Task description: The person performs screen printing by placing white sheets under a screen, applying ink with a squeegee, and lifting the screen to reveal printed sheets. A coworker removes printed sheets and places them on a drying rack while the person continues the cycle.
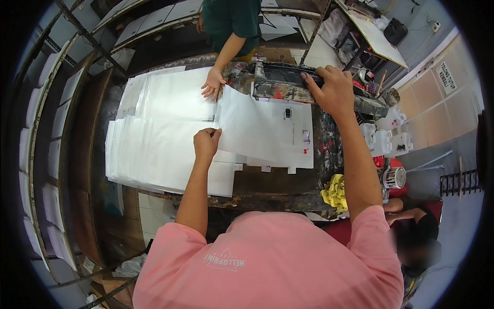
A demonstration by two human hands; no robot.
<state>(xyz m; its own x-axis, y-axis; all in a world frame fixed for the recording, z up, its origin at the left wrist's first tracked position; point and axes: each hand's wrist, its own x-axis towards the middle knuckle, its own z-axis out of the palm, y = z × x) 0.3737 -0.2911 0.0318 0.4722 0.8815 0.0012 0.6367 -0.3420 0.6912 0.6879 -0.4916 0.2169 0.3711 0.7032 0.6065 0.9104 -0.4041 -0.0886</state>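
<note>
My left hand is closed in a pinch on the near left corner of a white printed sheet. Small black marks and a red mark show near that sheet's right side. It lies partly over a dark, paint-stained table, its left edge lifted beside a wide stack of white sheets. At the far side, my right hand grips the right end of an ink-stained screen-printing frame, which looks tilted up. Across the table, a co-worker's open hand is over the far edge of the stack, near the sheet's far left corner.
A crumpled yellow cloth lies at the table's near right corner. White jugs and a paint tin stand to the right. Racks of white sheets line the left. Another person sits at the lower right.
</note>
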